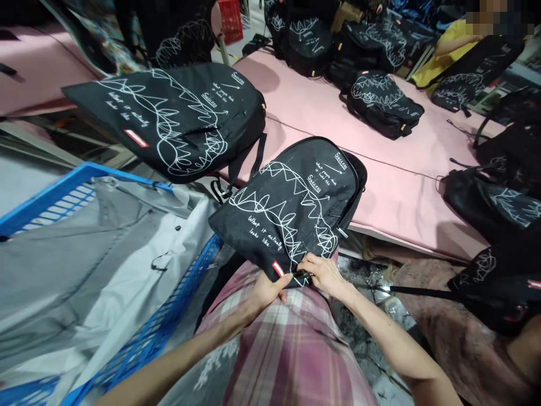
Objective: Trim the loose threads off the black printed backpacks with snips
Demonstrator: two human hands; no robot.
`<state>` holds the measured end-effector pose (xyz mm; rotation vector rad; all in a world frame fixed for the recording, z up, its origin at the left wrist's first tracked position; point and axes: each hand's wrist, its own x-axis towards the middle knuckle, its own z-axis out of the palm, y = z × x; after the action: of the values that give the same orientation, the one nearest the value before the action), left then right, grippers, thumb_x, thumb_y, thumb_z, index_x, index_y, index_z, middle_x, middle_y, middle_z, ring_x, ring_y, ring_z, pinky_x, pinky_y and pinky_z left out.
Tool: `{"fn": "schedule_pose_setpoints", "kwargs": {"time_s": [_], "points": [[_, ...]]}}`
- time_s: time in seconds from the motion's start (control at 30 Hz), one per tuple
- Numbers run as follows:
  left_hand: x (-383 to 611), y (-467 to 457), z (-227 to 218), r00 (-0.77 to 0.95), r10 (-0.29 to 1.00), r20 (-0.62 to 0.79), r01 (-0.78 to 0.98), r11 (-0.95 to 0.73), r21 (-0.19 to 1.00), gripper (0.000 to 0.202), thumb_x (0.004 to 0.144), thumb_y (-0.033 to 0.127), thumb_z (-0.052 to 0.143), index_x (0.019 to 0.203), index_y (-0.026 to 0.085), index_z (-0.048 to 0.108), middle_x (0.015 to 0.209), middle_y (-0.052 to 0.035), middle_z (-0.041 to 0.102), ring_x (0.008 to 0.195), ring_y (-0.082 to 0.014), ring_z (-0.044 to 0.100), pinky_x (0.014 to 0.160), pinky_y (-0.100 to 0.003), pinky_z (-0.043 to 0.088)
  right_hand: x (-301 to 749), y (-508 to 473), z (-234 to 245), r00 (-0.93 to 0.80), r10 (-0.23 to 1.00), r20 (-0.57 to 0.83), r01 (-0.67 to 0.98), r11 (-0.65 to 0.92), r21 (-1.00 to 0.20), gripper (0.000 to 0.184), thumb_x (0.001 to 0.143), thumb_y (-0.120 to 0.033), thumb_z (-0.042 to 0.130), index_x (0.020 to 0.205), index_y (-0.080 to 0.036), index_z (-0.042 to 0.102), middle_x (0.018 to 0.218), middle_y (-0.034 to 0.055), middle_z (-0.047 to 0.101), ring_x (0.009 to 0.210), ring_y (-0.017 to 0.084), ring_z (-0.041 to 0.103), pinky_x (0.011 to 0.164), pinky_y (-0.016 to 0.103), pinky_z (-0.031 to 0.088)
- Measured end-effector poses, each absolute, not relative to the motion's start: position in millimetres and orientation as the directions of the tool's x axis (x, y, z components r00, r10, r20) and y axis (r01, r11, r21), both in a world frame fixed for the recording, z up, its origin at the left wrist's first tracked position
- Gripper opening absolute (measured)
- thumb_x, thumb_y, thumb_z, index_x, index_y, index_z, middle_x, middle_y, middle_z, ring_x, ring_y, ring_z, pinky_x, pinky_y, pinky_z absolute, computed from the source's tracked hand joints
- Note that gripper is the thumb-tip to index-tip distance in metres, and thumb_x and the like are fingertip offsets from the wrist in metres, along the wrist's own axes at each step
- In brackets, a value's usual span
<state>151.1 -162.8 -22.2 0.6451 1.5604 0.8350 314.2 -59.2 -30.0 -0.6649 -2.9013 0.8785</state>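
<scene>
A black backpack (291, 208) with white scribble print and lettering lies tilted off the near edge of the pink table (397, 175), its bottom resting toward my lap. My left hand (264, 290) is closed on its bottom edge beside a small red and white tag (278, 268). My right hand (323, 273) pinches the same bottom edge just to the right. A second backpack of the same kind (177, 118) lies flat on the left, half over the table's edge.
A blue plastic crate (51, 197) lined with a grey-white bag stands at my left. Several more black backpacks are piled at the far end and right side of the table. A person in yellow (443, 56) sits at the far right. My plaid lap is below.
</scene>
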Motion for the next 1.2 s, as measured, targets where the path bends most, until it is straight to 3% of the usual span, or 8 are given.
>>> {"fn": "schedule_pose_setpoints", "kwargs": {"time_s": [0.23, 0.37, 0.57, 0.7, 0.8, 0.93, 1.07, 1.2], "points": [[151, -162, -21, -0.158, 0.803, -0.575, -0.071, 0.571, 0.818, 0.030, 0.067, 0.041, 0.056, 0.052, 0.021, 0.039, 0.036, 0.0024, 0.046, 0.035, -0.0127, 0.047, 0.044, -0.025, 0.036, 319, -56, -40, -0.872, 0.488, 0.016, 0.327, 0.609, -0.722, 0.056, 0.062, 0.006, 0.034, 0.103, -0.020, 0.062, 0.102, 0.0026, 0.060, 0.090, 0.013, 0.057, 0.073, 0.022, 0.043], [152, -162, -23, -0.149, 0.801, -0.580, -0.125, 0.566, 0.815, 0.031, 0.065, 0.042, 0.059, 0.054, 0.021, 0.038, 0.037, 0.0043, 0.044, 0.034, -0.0120, 0.046, 0.041, -0.025, 0.035, 319, -59, -38, -0.890, 0.456, -0.012, 0.356, 0.679, -0.642, 0.059, 0.065, 0.005, 0.036, 0.112, -0.023, 0.059, 0.104, 0.0023, 0.059, 0.089, 0.013, 0.057, 0.068, 0.021, 0.043], [156, -163, -33, -0.180, 0.789, -0.588, -0.163, 0.566, 0.808, 0.032, 0.060, 0.044, 0.060, 0.057, 0.021, 0.038, 0.037, 0.0064, 0.041, 0.032, -0.0120, 0.045, 0.037, -0.024, 0.032, 317, -66, -38, -0.896, 0.440, -0.062, 0.403, 0.747, -0.529, 0.050, 0.070, 0.003, 0.038, 0.106, -0.022, 0.059, 0.101, 0.0028, 0.060, 0.085, 0.014, 0.056, 0.063, 0.020, 0.042], [153, -163, -27, -0.178, 0.781, -0.599, -0.117, 0.588, 0.801, 0.030, 0.062, 0.043, 0.058, 0.054, 0.021, 0.038, 0.037, 0.0047, 0.044, 0.033, -0.0114, 0.045, 0.041, -0.025, 0.035, 319, -64, -45, -0.877, 0.480, -0.022, 0.383, 0.670, -0.635, 0.048, 0.066, 0.004, 0.036, 0.098, -0.021, 0.062, 0.099, 0.0027, 0.061, 0.086, 0.013, 0.057, 0.068, 0.021, 0.044], [152, -162, -21, -0.175, 0.776, -0.606, -0.095, 0.600, 0.795, 0.028, 0.065, 0.040, 0.056, 0.054, 0.021, 0.038, 0.037, 0.0036, 0.045, 0.035, -0.0118, 0.046, 0.043, -0.025, 0.037, 321, -62, -48, -0.847, 0.531, 0.023, 0.340, 0.575, -0.744, 0.055, 0.064, 0.005, 0.034, 0.104, -0.021, 0.062, 0.101, 0.0024, 0.061, 0.091, 0.013, 0.057, 0.076, 0.022, 0.045], [153, -162, -24, -0.163, 0.783, -0.600, -0.122, 0.587, 0.800, 0.028, 0.066, 0.039, 0.057, 0.055, 0.021, 0.038, 0.036, 0.0045, 0.044, 0.034, -0.0121, 0.045, 0.041, -0.025, 0.036, 320, -66, -46, -0.842, 0.539, -0.019, 0.399, 0.600, -0.694, 0.059, 0.062, 0.004, 0.036, 0.107, -0.023, 0.062, 0.102, 0.0021, 0.060, 0.088, 0.013, 0.057, 0.072, 0.022, 0.044], [153, -163, -31, -0.179, 0.776, -0.605, -0.122, 0.593, 0.796, 0.029, 0.066, 0.039, 0.059, 0.056, 0.021, 0.039, 0.036, 0.0053, 0.043, 0.033, -0.0129, 0.046, 0.040, -0.024, 0.034, 318, -70, -46, -0.845, 0.533, -0.037, 0.424, 0.628, -0.652, 0.050, 0.063, 0.004, 0.036, 0.097, -0.021, 0.064, 0.098, 0.0029, 0.060, 0.083, 0.013, 0.057, 0.067, 0.021, 0.044], [151, -165, -32, -0.164, 0.787, -0.595, -0.052, 0.595, 0.802, 0.031, 0.070, 0.040, 0.056, 0.050, 0.021, 0.041, 0.036, 0.0021, 0.047, 0.037, -0.0138, 0.049, 0.046, -0.026, 0.037, 322, -66, -51, -0.817, 0.575, 0.029, 0.353, 0.539, -0.765, 0.042, 0.071, 0.003, 0.037, 0.095, -0.019, 0.063, 0.098, 0.0039, 0.061, 0.086, 0.013, 0.058, 0.071, 0.023, 0.046]]}}
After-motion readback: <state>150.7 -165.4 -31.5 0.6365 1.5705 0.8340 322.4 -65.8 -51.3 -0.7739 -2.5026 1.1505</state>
